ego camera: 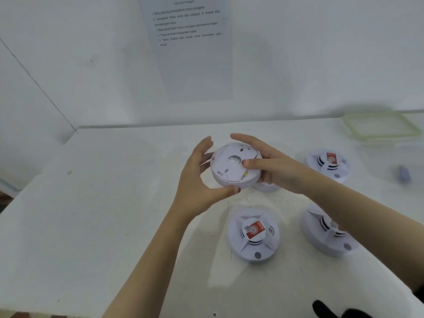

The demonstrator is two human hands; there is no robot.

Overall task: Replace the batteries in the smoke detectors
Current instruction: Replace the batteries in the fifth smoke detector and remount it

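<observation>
Both hands hold one white round smoke detector [231, 167] above the table, its flat back side turned up toward me. My left hand [197, 177] cups its left and lower rim. My right hand [270, 166] grips the right rim, thumb lying across the back plate. Three other smoke detectors sit face up on the table: one [253, 235] below the held one with a red sticker, one [328, 164] to the right with a red sticker, one [325, 232] partly under my right forearm. A further white piece [266, 187] peeks out below my right hand.
The white table [103, 203] meets a white wall at the back. A printed instruction sheet [192, 47] hangs on that wall. At the far right stands a clear container with a green rim [378, 127], and a small blurred purple-grey object [403, 173] lies nearby.
</observation>
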